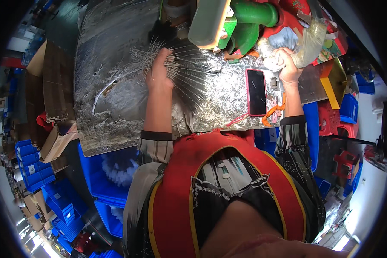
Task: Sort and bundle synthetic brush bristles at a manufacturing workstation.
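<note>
My left hand [159,71] is closed round a bundle of thin twisted-wire brushes [187,64]. Their wire stems fan out to the right, and small looped ends cluster left of the fingers. Dark bristles blur along the fan and above the hand. My right hand [287,64] is closed at the near side of a yellowish, translucent plastic-wrapped ring [312,41]. Whitish material shows at its fingers; glare hides exactly what they grip. Between the hands stands a green machine [245,32], with a bright lamp [208,23] beside it.
A phone in a pink case [256,92] lies on the scuffed metal-covered worktable [116,107], left of an orange strap [274,111]. Blue bins [99,176] sit below the table's near edge. Cardboard boxes [58,86] stand to the left. A red stool [345,163] is at the right.
</note>
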`<state>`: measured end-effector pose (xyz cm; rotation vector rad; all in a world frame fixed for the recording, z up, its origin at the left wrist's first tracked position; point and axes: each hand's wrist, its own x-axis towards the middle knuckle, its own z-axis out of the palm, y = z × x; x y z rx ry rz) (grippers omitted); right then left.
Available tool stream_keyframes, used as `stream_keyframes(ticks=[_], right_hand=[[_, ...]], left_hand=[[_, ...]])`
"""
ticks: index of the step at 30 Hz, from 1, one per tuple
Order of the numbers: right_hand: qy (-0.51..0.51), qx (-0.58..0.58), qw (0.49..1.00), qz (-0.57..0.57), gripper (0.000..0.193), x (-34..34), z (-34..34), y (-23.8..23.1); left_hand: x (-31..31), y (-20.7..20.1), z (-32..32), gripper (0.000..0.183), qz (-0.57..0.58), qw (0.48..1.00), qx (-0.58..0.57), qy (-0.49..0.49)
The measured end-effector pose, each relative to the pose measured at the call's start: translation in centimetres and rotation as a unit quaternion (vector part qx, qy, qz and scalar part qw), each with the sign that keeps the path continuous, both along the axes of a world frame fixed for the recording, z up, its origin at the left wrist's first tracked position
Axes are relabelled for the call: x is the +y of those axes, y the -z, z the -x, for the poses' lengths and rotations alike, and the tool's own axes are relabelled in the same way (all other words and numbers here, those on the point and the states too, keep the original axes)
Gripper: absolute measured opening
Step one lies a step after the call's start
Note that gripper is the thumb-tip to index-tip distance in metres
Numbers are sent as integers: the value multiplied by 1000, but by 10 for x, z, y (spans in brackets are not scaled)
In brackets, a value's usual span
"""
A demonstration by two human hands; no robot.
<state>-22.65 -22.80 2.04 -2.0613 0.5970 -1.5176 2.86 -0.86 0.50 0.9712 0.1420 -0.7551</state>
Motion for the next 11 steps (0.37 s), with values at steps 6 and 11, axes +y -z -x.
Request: stream_keyframes(ticks=[6,11], right_hand=[[-131,-24,920,-369,31,18,3,-64],[-124,26,885,-447,37,8,10,-88]], left_hand=[[1,0,-3,23,4,1000,9,-9],[-5,3,-4,23,-10,1000,-1,-26]])
